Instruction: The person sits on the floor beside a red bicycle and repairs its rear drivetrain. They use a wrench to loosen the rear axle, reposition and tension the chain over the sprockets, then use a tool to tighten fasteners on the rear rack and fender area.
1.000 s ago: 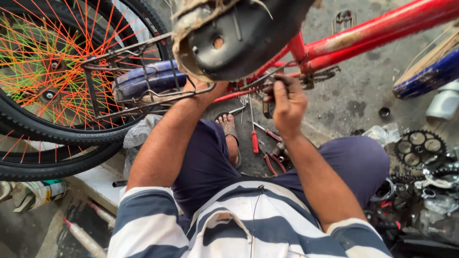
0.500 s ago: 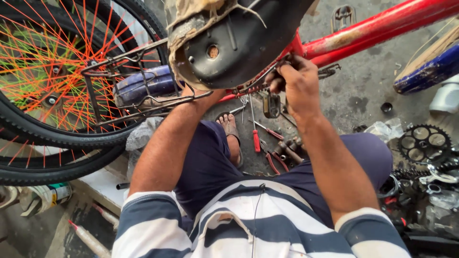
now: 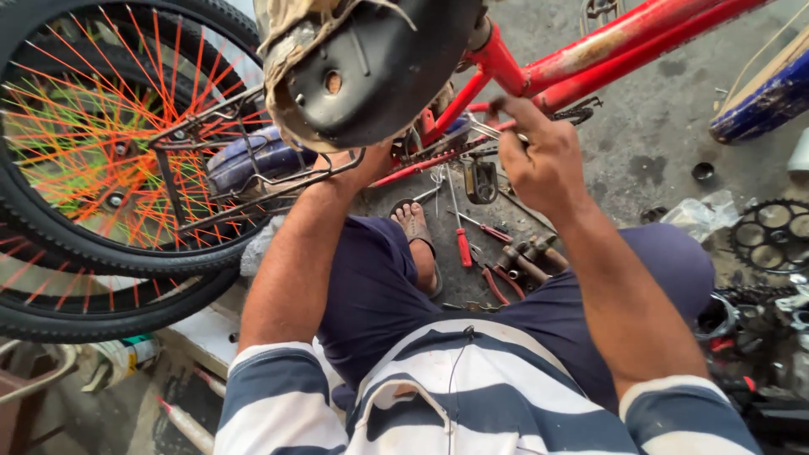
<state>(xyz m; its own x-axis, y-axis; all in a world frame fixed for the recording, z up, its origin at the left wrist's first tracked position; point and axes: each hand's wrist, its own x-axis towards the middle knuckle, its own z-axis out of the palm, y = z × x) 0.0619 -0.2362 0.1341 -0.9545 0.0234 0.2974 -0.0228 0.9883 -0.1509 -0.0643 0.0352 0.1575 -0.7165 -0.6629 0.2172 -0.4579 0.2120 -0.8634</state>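
Note:
A red bicycle frame stands in front of me, its black saddle seen from underneath, with torn cloth on it. My left hand reaches up under the saddle beside the wire rear rack; its fingers are hidden. My right hand is raised against the red stays just below the seat tube. Its fingers are pinched on a thin silver metal tool that points toward the chain area. A pedal hangs below it.
A rear wheel with orange and green spokes fills the left, with a second tyre under it. On the concrete between my legs lie a red-handled screwdriver and pliers. Chainrings and scrap lie on the right, a spray can at lower left.
My right hand has risen from below the frame near the crank up to the stays by the seat tube. My left arm has stayed under the saddle.

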